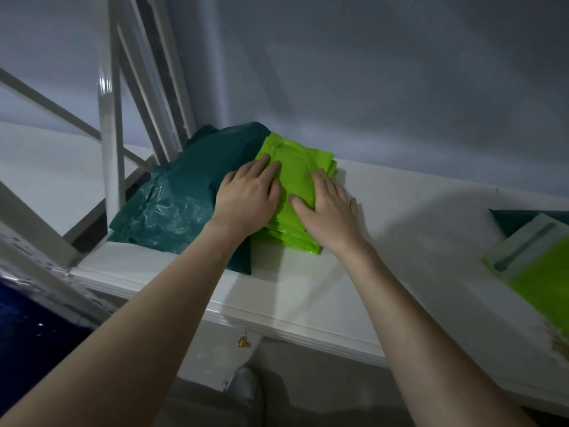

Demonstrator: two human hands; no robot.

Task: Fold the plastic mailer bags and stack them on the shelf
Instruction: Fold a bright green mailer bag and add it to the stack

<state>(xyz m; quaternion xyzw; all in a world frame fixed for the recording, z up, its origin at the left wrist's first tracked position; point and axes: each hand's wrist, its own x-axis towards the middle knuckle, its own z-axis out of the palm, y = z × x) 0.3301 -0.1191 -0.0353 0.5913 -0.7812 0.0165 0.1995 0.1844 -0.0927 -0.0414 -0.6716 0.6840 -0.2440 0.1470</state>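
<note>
A stack of folded lime-green mailer bags (292, 192) lay on the white shelf (308, 297) against the grey wall, its left edge overlapping a crumpled dark teal mailer bag (172, 204). The left hand (246, 201) pressed flat on the stack's left side with fingers straight and gripping nothing, while the right hand (326, 208) lay flat on its right side, fingers spread, outer fingers reaching onto the shelf. Well apart at the right edge lay more bags, green (545, 272) over teal.

Obscured and cut-off items noted.
Unfolded green mailer (542, 282) blurred, cropped at right edge; teal bag (511, 220) beneath mostly hidden.
</note>
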